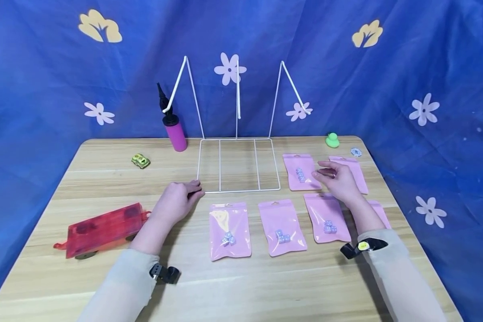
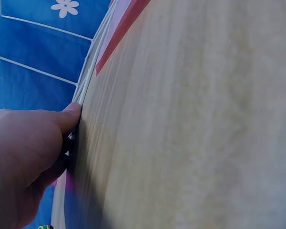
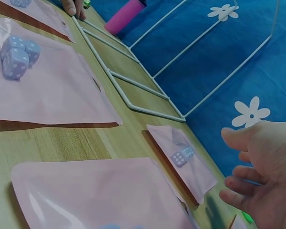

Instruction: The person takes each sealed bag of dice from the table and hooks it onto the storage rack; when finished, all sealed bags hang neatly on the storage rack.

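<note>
A white wire display rack (image 1: pixel 236 191) with three upright prongs stands at the back middle of the table. My left hand (image 1: pixel 178 200) pinches its front left corner; in the left wrist view the thumb (image 2: pixel 70 113) lies on the wire. My right hand (image 1: pixel 338 179) hovers with fingers loosely bent and nothing in them, beside a pink bag (image 1: pixel 291 181) of dice and partly over another pink bag (image 1: pixel 358 174). Nearer me lie more pink dice bags: one at left (image 1: pixel 221 248), one in the middle (image 1: pixel 271 219), one at right (image 1: pixel 318 212). The right forearm partly hides another bag (image 1: pixel 380 212).
A red toy trailer (image 1: pixel 104 227) sits by my left forearm. A small green toy car (image 1: pixel 140 161) and a magenta hand pump (image 1: pixel 176 136) are at the back left. A green rubber duck (image 1: pixel 332 141) and a blue-white chip (image 1: pixel 356 152) lie back right, before the blue curtain (image 1: pixel 326 89).
</note>
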The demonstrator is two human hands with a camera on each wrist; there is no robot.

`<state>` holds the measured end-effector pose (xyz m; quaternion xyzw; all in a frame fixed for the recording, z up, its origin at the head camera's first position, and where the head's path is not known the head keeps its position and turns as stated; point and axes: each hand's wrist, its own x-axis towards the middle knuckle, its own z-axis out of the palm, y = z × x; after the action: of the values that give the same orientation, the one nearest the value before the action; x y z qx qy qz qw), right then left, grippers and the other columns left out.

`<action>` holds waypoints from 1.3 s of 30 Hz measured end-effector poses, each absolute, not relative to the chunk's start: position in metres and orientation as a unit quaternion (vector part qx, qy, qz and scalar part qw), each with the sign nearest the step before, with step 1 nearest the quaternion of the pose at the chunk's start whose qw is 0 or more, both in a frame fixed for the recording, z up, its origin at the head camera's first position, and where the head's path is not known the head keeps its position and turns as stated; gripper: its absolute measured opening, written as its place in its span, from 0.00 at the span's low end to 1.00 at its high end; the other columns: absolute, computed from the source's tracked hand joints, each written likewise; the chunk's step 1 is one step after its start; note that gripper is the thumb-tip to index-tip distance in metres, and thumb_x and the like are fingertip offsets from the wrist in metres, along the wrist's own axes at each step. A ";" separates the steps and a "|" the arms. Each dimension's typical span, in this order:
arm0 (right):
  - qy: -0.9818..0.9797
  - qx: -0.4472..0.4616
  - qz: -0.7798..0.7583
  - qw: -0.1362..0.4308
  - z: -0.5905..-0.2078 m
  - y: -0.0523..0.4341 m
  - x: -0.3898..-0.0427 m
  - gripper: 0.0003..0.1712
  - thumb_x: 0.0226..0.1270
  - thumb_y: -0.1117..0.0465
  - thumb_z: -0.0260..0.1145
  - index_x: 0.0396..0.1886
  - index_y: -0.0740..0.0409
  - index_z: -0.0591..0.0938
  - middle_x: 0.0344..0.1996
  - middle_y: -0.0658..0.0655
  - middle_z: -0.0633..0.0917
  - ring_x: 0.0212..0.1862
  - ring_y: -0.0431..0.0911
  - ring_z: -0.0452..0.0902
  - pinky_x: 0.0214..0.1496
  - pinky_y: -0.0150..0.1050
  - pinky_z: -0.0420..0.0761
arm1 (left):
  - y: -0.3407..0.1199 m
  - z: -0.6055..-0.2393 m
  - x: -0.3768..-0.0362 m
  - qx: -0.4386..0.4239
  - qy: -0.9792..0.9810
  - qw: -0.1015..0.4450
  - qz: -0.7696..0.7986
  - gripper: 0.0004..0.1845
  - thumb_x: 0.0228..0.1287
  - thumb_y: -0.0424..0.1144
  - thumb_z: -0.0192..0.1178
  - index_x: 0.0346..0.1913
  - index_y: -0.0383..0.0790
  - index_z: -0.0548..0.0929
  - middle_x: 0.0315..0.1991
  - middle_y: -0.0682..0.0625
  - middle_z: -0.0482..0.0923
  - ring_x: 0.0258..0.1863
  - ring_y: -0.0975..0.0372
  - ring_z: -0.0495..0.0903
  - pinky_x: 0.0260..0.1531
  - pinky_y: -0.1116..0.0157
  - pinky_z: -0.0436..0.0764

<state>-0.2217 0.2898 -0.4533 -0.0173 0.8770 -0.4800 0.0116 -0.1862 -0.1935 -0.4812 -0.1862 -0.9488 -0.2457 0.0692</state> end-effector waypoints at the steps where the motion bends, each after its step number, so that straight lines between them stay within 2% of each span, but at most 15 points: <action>1: 0.878 -0.011 -0.479 0.013 -0.454 0.289 -0.223 0.33 0.74 0.57 0.74 0.71 0.70 0.77 0.61 0.70 0.83 0.64 0.62 0.80 0.67 0.58 0.79 | -0.193 -0.481 -0.186 -0.181 -0.949 0.064 -0.249 0.15 0.73 0.38 0.70 0.54 0.28 0.90 0.58 0.37 0.85 0.58 0.44 0.85 0.60 0.45 0.82; 7: 0.884 0.027 -0.466 0.033 -0.464 0.288 -0.232 0.36 0.70 0.55 0.76 0.70 0.70 0.77 0.59 0.69 0.84 0.63 0.61 0.79 0.67 0.55 0.78 | -0.193 -0.479 -0.186 -0.148 -0.949 0.040 -0.274 0.16 0.72 0.38 0.70 0.53 0.28 0.90 0.59 0.37 0.84 0.61 0.44 0.83 0.64 0.44 0.78; 16: 0.881 0.071 -0.463 0.062 -0.470 0.281 -0.243 0.44 0.64 0.50 0.80 0.71 0.70 0.75 0.58 0.67 0.81 0.58 0.57 0.77 0.61 0.48 0.79 | -0.190 -0.477 -0.187 -0.137 -0.948 0.036 -0.286 0.14 0.71 0.37 0.71 0.51 0.29 0.90 0.59 0.38 0.84 0.62 0.45 0.82 0.67 0.44 0.76; 21: 0.889 0.106 -0.439 0.072 -0.470 0.275 -0.250 0.45 0.63 0.52 0.81 0.72 0.71 0.73 0.49 0.62 0.82 0.50 0.53 0.76 0.53 0.43 0.78 | -0.190 -0.478 -0.186 -0.133 -0.947 0.039 -0.291 0.13 0.70 0.37 0.72 0.50 0.29 0.91 0.58 0.38 0.84 0.62 0.45 0.82 0.67 0.44 0.76; 24: 0.886 0.129 -0.438 0.083 -0.469 0.273 -0.255 0.45 0.63 0.53 0.82 0.71 0.71 0.73 0.47 0.63 0.84 0.49 0.53 0.77 0.51 0.43 0.77 | -0.190 -0.479 -0.186 -0.132 -0.946 0.042 -0.292 0.13 0.70 0.37 0.72 0.49 0.29 0.91 0.58 0.38 0.84 0.62 0.45 0.82 0.66 0.44 0.76; 27: 0.880 0.149 -0.440 0.096 -0.467 0.271 -0.257 0.45 0.64 0.49 0.81 0.72 0.69 0.73 0.51 0.64 0.84 0.51 0.53 0.78 0.50 0.41 0.80 | -0.190 -0.478 -0.186 -0.132 -0.946 0.044 -0.293 0.13 0.70 0.37 0.72 0.49 0.29 0.91 0.57 0.38 0.84 0.61 0.45 0.83 0.66 0.43 0.76; 31: 0.886 0.155 -0.422 0.114 -0.466 0.266 -0.259 0.54 0.60 0.38 0.80 0.73 0.68 0.71 0.59 0.65 0.79 0.51 0.54 0.77 0.46 0.42 0.82 | -0.190 -0.478 -0.185 -0.133 -0.945 0.047 -0.294 0.13 0.70 0.37 0.72 0.49 0.30 0.91 0.57 0.38 0.84 0.61 0.43 0.83 0.66 0.43 0.76; 35: 0.896 0.153 -0.397 0.124 -0.466 0.258 -0.262 0.61 0.55 0.35 0.82 0.74 0.70 0.68 0.65 0.68 0.75 0.57 0.58 0.75 0.56 0.49 0.82 | -0.190 -0.478 -0.184 -0.131 -0.945 0.054 -0.293 0.12 0.70 0.37 0.72 0.48 0.30 0.91 0.56 0.38 0.85 0.60 0.42 0.83 0.65 0.42 0.76; 37: 0.897 0.155 -0.394 0.124 -0.466 0.256 -0.263 0.61 0.55 0.36 0.83 0.74 0.71 0.68 0.67 0.69 0.74 0.60 0.58 0.72 0.63 0.51 0.79 | -0.190 -0.479 -0.184 -0.130 -0.946 0.056 -0.293 0.13 0.70 0.37 0.72 0.48 0.30 0.91 0.56 0.38 0.85 0.59 0.42 0.83 0.65 0.42 0.77; 39: 0.893 0.161 -0.401 0.122 -0.466 0.255 -0.264 0.59 0.55 0.39 0.84 0.74 0.72 0.68 0.67 0.70 0.74 0.62 0.59 0.72 0.65 0.52 0.78 | -0.190 -0.479 -0.184 -0.127 -0.945 0.055 -0.295 0.13 0.70 0.37 0.72 0.49 0.30 0.91 0.56 0.38 0.85 0.59 0.41 0.83 0.64 0.42 0.77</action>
<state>-0.2644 0.2552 -0.4662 0.1611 0.8935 -0.4010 0.1221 -0.1843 -0.1895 -0.4789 -0.1270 -0.9455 -0.2947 0.0554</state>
